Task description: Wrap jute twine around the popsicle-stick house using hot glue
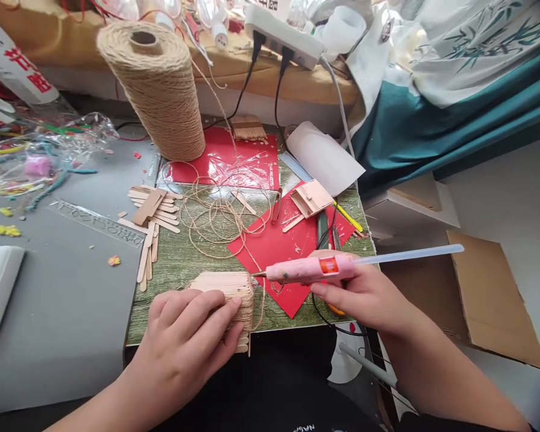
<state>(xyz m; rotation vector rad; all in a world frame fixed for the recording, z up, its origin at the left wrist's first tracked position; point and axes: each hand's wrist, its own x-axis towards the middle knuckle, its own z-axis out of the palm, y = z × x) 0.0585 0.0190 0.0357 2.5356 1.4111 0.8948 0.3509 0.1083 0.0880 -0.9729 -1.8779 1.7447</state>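
Observation:
My right hand (348, 288) is wrapped round a pink hot glue gun (297, 271) with a clear glue stick (409, 254) jutting from its back. The gun's metal tip meets or nearly meets the right corner of a small popsicle-stick box (222, 281) at the table's front edge. Twine is wound round the box's side. My left hand (193, 330) grips this box from the left, fingers pressed over its front. A loose strand of twine (261, 312) hangs by the box's right side and runs back to tangled loops (216, 210) on the table.
A large twine spool (155, 90) stands at the back left. Loose popsicle sticks (155, 210) lie left of the loops. Red sheets (270, 258), a small wooden piece (312, 198), a yellow pencil (348, 216) and a utility knife (323, 231) lie right. Behind is a power strip (283, 36).

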